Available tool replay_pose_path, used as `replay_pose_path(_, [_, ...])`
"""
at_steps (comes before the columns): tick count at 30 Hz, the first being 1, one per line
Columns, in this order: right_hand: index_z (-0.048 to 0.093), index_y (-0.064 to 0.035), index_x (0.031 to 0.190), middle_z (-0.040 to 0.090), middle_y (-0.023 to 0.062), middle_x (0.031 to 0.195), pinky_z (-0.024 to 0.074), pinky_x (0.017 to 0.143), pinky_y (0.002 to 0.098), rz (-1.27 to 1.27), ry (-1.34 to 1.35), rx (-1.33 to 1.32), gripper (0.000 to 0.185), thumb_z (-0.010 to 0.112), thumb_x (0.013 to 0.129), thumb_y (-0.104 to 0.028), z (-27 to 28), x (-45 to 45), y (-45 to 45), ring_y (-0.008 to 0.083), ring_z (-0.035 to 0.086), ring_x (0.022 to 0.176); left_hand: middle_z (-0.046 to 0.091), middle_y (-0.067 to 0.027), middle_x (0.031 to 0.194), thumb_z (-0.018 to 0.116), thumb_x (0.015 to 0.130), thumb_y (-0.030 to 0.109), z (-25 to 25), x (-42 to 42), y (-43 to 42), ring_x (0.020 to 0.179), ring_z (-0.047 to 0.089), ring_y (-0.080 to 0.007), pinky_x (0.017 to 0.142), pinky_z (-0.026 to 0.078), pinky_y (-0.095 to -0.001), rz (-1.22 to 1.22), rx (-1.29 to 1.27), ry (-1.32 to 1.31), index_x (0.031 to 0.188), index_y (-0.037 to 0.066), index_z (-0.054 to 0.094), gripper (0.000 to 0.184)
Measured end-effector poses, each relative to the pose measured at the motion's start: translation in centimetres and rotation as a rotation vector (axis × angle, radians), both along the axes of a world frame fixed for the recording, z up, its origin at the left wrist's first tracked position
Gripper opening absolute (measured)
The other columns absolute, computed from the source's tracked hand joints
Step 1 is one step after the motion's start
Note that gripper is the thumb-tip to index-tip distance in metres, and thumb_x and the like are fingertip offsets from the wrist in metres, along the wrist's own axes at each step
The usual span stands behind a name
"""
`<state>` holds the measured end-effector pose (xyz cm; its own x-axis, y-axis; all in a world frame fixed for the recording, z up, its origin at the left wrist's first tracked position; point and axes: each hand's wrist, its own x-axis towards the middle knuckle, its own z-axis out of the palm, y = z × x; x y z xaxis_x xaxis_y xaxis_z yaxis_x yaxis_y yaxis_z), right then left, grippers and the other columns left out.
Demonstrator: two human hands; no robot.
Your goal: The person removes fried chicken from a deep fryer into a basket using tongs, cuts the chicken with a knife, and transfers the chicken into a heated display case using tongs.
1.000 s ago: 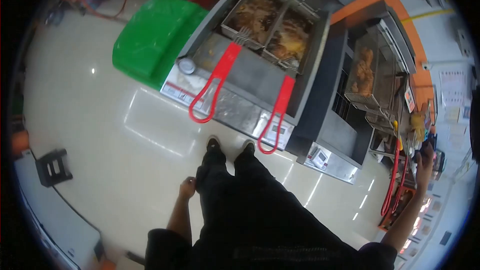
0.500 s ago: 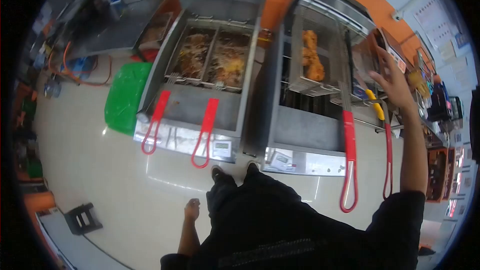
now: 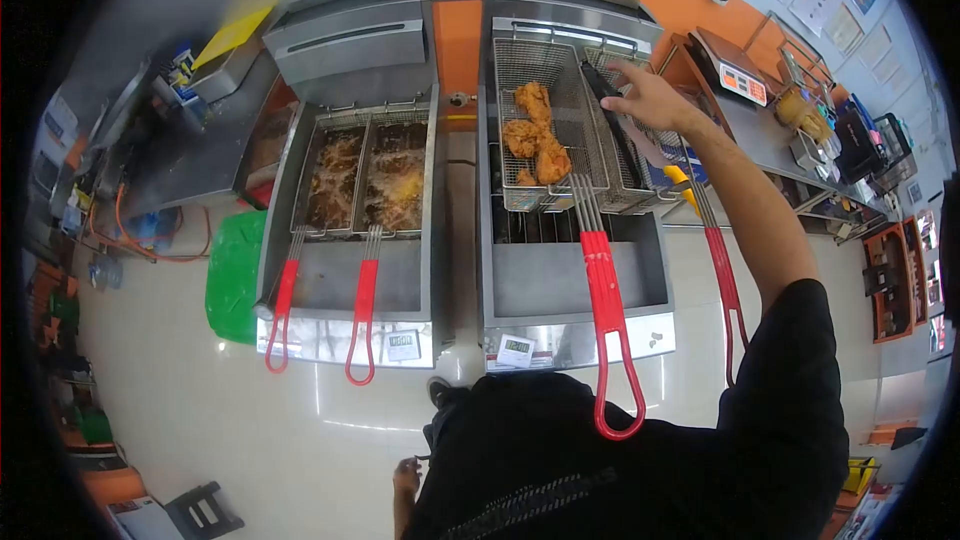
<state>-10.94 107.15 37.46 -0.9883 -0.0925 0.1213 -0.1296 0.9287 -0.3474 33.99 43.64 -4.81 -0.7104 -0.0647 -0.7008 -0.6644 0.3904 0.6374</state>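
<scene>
My right hand (image 3: 650, 100) reaches over the right-hand wire basket (image 3: 615, 60), its fingers apart and holding nothing. Just below the fingertips, a long tool with a black handle (image 3: 600, 82) lies in that basket; its exact kind is unclear. Beside it, another wire fry basket (image 3: 515, 50) holds several pieces of fried chicken (image 3: 540, 140) and rests raised over the right fryer (image 3: 580, 275). Its red handle (image 3: 605, 300) points towards me. Low by my side hangs my left hand (image 3: 407, 475), small in view, fingers curled in with nothing visible in them.
In the left fryer (image 3: 345, 280), two baskets sit in bubbling oil (image 3: 365, 175). A green bin (image 3: 235, 275) stands left of it. Scales (image 3: 740, 83) rest on the right counter. A yellow-handled tool (image 3: 680, 185) hangs beside the right fryer. A black stool (image 3: 205, 510) is at lower left.
My view has turned to the right. My right hand has moved from right of the baskets to over the right-hand basket. The left hand still hangs at my side.
</scene>
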Motion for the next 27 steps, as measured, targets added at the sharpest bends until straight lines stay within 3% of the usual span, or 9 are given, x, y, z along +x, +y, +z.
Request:
replay_pose_path(2, [0.038,-0.0075,0.139,0.061,0.0223,0.112,0.0452,0.093,0.0416,-0.004,-0.122,-0.121,0.074,0.073,0.080,-0.035,0.5,0.3,-1.2,0.0331,0.060,0.106,0.067,-0.0163,0.095,0.055,0.093,0.028,-2.2,2.2,-1.1,0.084,0.066,-0.0227,0.073,0.055,-0.0341,-0.006,-0.037,-0.074,0.108,-0.001,0.061,0.033])
replay_pose_path(4, [0.037,-0.0101,0.139,0.064,0.0181,0.101,0.0475,0.087,0.0396,0.002,-0.047,-0.084,0.074,0.074,0.078,-0.030,-0.8,-0.1,-1.4,0.0294,0.062,0.099,0.067,-0.0183,0.101,0.056,0.092,0.028,-5.8,4.3,-1.6,0.088,0.067,-0.0249,0.079,0.054,-0.0367,0.041,-0.170,-0.180,0.109,-0.001,0.062,0.034])
replay_pose_path(5, [0.037,-0.0114,0.140,0.065,0.0160,0.096,0.0486,0.084,0.0387,0.004,-0.008,-0.067,0.074,0.074,0.078,-0.027,-1.5,-0.3,-1.3,0.0275,0.063,0.095,0.066,-0.0198,0.105,0.055,0.091,0.026,-7.1,5.0,-2.6,0.093,0.066,-0.0267,0.086,0.051,-0.0383,-0.321,-0.363,0.038,0.110,-0.001,0.062,0.034])
replay_pose_path(8, [0.036,-0.0094,0.139,0.065,0.0137,0.087,0.0498,0.080,0.0363,-0.020,0.028,-0.059,0.077,0.075,0.074,-0.019,-2.2,-1.4,-0.6,0.0239,0.064,0.091,0.067,-0.0183,0.102,0.054,0.091,0.024,-7.3,4.2,-3.3,0.091,0.066,-0.0260,0.079,0.054,-0.0374,-0.328,-0.292,-0.044,0.110,-0.003,0.061,0.034])
replay_pose_path(11, [0.037,-0.0091,0.139,0.063,0.0127,0.083,0.0503,0.078,0.0350,-0.075,0.022,-0.086,0.078,0.075,0.071,-0.014,0.0,0.1,-1.8,0.0220,0.064,0.086,0.067,-0.0169,0.098,0.054,0.092,0.024,-1.0,0.9,-1.6,0.088,0.066,-0.0244,0.070,0.055,-0.0347,0.052,-0.061,-0.193,0.112,-0.004,0.060,0.034])
replay_pose_path(14, [0.037,-0.0145,0.139,0.057,0.0078,0.091,0.0502,0.067,0.0291,0.057,0.040,-0.228,0.070,0.069,0.078,-0.005,1.1,-0.4,1.1,0.0159,0.060,0.077,0.067,-0.0161,0.094,0.054,0.092,0.024,4.0,-2.7,0.5,0.084,0.066,-0.0225,0.065,0.055,-0.0317,0.037,-0.134,-0.111,0.112,-0.004,0.059,0.035])
replay_pose_path(16, [0.040,-0.0110,0.137,0.061,0.0115,0.091,0.0534,0.069,0.0326,0.044,0.079,-0.309,0.068,0.071,0.076,-0.008,5.4,2.1,-0.2,0.0209,0.064,0.077,0.067,-0.0166,0.093,0.055,0.092,0.025,2.6,-2.9,0.0,0.082,0.065,-0.0218,0.066,0.055,-0.0317,0.105,-0.074,-0.071,0.112,-0.004,0.059,0.036])
replay_pose_path(22, [0.039,-0.0113,0.140,0.056,0.0123,0.112,0.0558,0.061,0.0248,0.027,0.235,-0.350,0.059,0.066,0.087,-0.015,15.9,8.6,-2.5,0.0124,0.062,0.082,0.067,-0.0153,0.091,0.055,0.092,0.028,-3.6,-1.9,-2.9,0.078,0.065,-0.0213,0.066,0.054,-0.0313,0.179,0.046,-0.083,0.111,-0.004,0.059,0.037])
replay_pose_path(27, [0.036,-0.0120,0.143,0.053,0.0043,0.106,0.0513,0.065,0.0204,0.105,0.186,-0.425,0.060,0.064,0.089,-0.017,18.1,8.8,-4.2,0.0091,0.055,0.077,0.068,-0.0144,0.089,0.056,0.091,0.029,-3.9,-1.8,-4.0,0.074,0.065,-0.0203,0.065,0.054,-0.0309,0.187,0.001,-0.148,0.109,-0.002,0.060,0.036])
